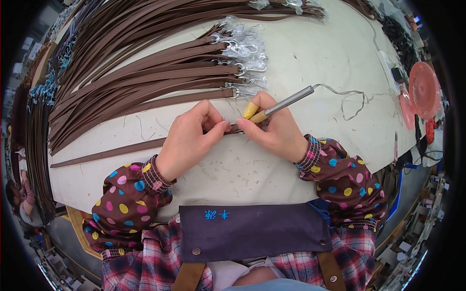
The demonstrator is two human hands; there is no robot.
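Observation:
A brown strap (111, 153) lies across the table, its right end running up to my two hands. My left hand (190, 138) is closed in a pinch at that end, thumb and forefinger together. My right hand (279, 131) grips a corded, pen-shaped tool like a soldering iron (293, 99), with a grey shaft and a yellowish grip. Its tip points down toward the strap end, partly hidden by my fingers. One right finger wears a yellow finger cover (250, 110). The right thumb is beside the strap end; whether it touches it I cannot tell.
Beyond my hands lies a pile of brown straps (160, 82) with metal clasps in clear plastic wrap (245, 48). The tool's thin cable (361, 93) curls to the right. Pink plastic dishes (424, 89) stand at the right edge. Another person (28, 206) is at far left.

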